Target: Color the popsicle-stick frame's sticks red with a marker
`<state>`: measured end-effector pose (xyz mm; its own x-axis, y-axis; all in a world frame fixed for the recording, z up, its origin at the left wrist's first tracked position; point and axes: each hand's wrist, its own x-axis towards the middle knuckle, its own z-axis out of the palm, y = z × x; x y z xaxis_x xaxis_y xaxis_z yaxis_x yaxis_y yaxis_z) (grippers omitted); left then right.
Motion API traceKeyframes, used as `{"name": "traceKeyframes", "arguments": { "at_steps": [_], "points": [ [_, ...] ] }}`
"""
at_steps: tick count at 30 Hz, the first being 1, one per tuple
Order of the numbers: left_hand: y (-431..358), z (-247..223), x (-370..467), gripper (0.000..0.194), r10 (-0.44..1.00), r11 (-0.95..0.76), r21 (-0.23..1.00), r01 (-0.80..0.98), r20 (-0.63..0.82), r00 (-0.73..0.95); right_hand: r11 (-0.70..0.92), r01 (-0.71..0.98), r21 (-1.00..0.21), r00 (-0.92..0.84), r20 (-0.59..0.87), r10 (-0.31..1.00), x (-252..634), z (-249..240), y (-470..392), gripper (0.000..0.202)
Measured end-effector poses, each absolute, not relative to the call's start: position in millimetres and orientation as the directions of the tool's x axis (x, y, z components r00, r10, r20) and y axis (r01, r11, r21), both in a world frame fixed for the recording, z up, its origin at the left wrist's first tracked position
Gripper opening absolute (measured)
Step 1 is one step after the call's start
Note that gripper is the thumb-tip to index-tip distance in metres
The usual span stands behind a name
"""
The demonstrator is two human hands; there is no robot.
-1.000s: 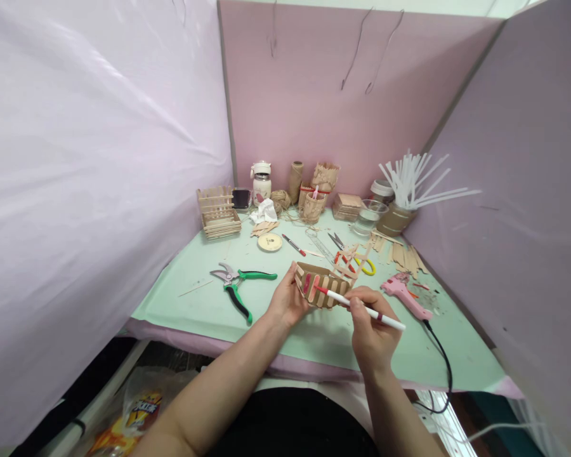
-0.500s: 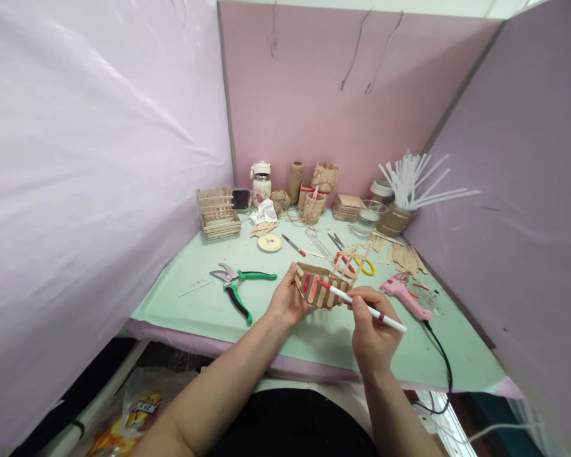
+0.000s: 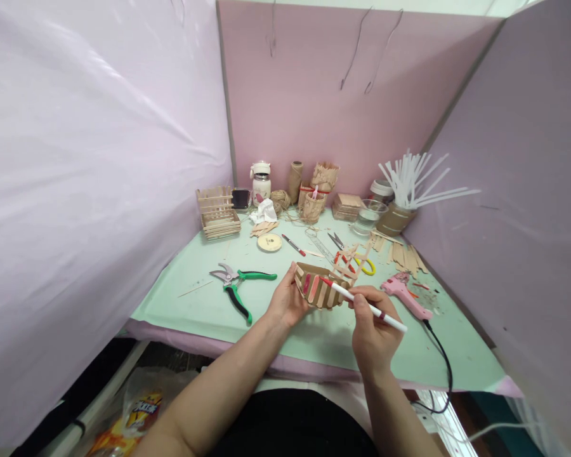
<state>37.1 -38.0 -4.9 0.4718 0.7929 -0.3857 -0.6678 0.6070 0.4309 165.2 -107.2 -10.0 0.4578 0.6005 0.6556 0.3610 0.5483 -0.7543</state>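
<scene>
Above the front of the table, my left hand [image 3: 288,299] is closed on the left end of a small craft-stick boat [image 3: 324,293]. The boat has a cardboard body faced with upright sticks, and a light stick frame rises at its right end. Two sticks near its left end are coloured, one dark red and one pinkish red. My right hand [image 3: 375,324] pinches a white paintbrush [image 3: 368,307] like a pen. The red tip meets or hovers just over the boat's side, right of the pink stick; I cannot tell whether it touches.
Green-handled pruning shears [image 3: 238,285] lie left of my hands. A pink glue gun [image 3: 406,296] with a black cord lies right. Behind the boat are scissors [image 3: 365,264], a red marker [image 3: 294,245] and a round lid [image 3: 269,242]. A water bowl [image 3: 367,218] stands farther back.
The brush tip has shifted slightly right along the boat's side, away from the pink stick. My left hand and the boat have stayed nearly still.
</scene>
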Motion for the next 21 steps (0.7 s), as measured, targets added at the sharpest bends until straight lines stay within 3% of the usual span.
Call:
{"name": "traceKeyframes", "arguments": {
  "at_steps": [21],
  "points": [
    [-38.7, -5.4, 39.5, 0.052, 0.798, 0.593, 0.4, -0.699, -0.405, 0.446, 0.573, 0.338, -0.747, 0.434, 0.663, 0.609, 163.7, -9.6, -106.8, 0.012]
  ]
}}
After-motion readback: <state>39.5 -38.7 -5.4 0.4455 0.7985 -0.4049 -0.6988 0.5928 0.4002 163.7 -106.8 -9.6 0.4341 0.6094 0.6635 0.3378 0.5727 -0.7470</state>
